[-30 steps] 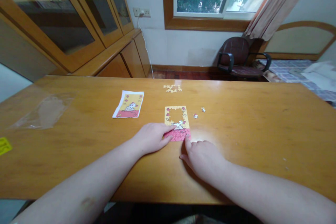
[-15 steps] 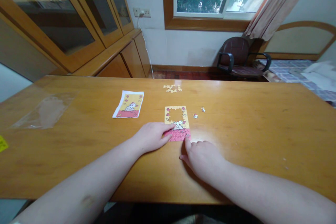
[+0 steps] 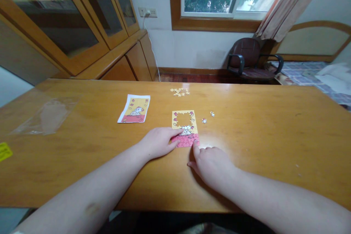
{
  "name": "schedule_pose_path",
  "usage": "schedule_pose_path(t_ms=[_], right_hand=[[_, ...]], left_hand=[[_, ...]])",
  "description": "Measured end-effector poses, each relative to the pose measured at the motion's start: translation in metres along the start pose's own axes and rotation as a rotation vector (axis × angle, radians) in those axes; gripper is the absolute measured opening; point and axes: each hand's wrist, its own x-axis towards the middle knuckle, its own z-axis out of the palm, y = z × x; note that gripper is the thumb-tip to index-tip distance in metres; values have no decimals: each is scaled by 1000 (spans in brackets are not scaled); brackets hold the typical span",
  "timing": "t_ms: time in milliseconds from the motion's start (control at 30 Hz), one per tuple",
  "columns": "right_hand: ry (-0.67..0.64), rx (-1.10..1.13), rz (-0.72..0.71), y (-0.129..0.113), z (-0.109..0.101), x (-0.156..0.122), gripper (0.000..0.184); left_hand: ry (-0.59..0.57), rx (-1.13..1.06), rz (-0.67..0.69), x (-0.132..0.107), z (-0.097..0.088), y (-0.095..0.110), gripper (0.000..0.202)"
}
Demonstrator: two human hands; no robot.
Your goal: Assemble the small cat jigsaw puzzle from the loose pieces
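A partly assembled jigsaw puzzle (image 3: 189,140) lies flat on the wooden table, yellow at the top and pink at the bottom, with an opening in its upper middle. My left hand (image 3: 159,142) rests at its left edge, thumb and forefinger apart and lying on the pieces. At the lower right corner, the stretched forefinger of my right hand (image 3: 212,162) touches the puzzle; its thumb points left and its other fingers are curled. Neither hand holds anything. Two loose puzzle pieces, a nearer one (image 3: 204,120) and a farther one (image 3: 212,113), lie to the right.
Several yellow puzzle pieces (image 3: 180,92) lie near the far table edge. A printed picture sheet (image 3: 134,109) is left of the puzzle. Farther left are a clear plastic bag (image 3: 52,117) and a yellow item (image 3: 4,151). Beyond the table stands an office chair (image 3: 248,58).
Both hands stay in the same place on the puzzle. The view has shifted very slightly, showing more of the yellow item at the left edge.
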Motion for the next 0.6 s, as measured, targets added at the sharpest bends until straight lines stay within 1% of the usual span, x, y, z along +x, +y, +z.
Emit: schedule_pose_path(t_ms=[300, 600], right_hand=[[22, -10, -9, 0, 1, 1, 57], [6, -1, 3, 0, 2, 0, 57]], left_hand=[[-8, 24, -64, 2, 0, 0, 47], [-15, 10, -49, 1, -2, 1, 46]])
